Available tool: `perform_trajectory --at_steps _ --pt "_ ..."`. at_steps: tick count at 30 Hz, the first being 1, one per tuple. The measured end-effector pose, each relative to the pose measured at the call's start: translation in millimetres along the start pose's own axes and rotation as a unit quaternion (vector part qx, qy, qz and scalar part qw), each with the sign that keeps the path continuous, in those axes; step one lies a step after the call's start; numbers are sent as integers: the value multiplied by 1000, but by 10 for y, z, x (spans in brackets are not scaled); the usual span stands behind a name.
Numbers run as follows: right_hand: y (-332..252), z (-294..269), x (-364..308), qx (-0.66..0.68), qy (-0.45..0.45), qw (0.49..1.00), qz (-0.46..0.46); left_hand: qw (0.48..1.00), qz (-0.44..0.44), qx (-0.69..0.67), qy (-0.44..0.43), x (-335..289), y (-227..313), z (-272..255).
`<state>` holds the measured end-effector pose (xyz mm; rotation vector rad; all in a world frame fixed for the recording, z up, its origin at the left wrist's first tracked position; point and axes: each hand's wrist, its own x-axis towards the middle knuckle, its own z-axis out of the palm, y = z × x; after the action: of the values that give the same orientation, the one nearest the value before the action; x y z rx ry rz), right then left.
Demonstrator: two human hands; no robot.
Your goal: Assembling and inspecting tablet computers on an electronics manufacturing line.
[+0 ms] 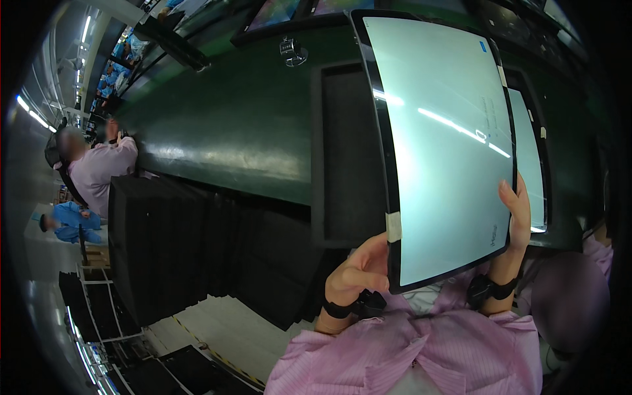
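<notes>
Between my two hands I hold up a large flat display panel [447, 151], tilted, with a lit pale screen and a black border. Pieces of light tape wrap its side edges. My left hand [361, 268] grips the lower left edge, thumb on the front and the other fingers hidden behind. On the right edge, my right hand [519, 209] has its thumb at the border and its fingers behind the panel. Dark bands circle both wrists. Behind the panel, a black foam tray [345, 155] lies on the green worktable [217, 125].
Another lit panel [532, 158] lies to the right. A small round metal-and-glass object [291, 52] stands farther back, near panels with colourful screens [273, 14]. Stacked black foam trays [158, 250] rise at the left. Co-workers in pink [102, 168] and blue [74, 220] are at the left; another person [571, 299] is close at right.
</notes>
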<state>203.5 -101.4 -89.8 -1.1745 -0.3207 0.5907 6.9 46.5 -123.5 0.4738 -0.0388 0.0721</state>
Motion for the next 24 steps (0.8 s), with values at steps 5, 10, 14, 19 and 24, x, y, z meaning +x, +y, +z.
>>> perform_trajectory --at_steps 5,10,14,19,24 --pt "32 -22 -8 21 -7 999 -30 997 31 -39 -64 41 -142 -165" --pt "7 -38 -15 19 -18 1000 -14 996 40 -16 -77 67 -113 -92" --pt "30 -45 -5 15 -8 1000 -12 999 39 -11 -35 47 -116 -53" --pt "11 -16 -14 26 -19 999 -13 996 42 -20 -78 78 -117 -86" --pt "13 -11 -4 39 -8 999 -8 994 53 -39 -90 32 -147 -149"
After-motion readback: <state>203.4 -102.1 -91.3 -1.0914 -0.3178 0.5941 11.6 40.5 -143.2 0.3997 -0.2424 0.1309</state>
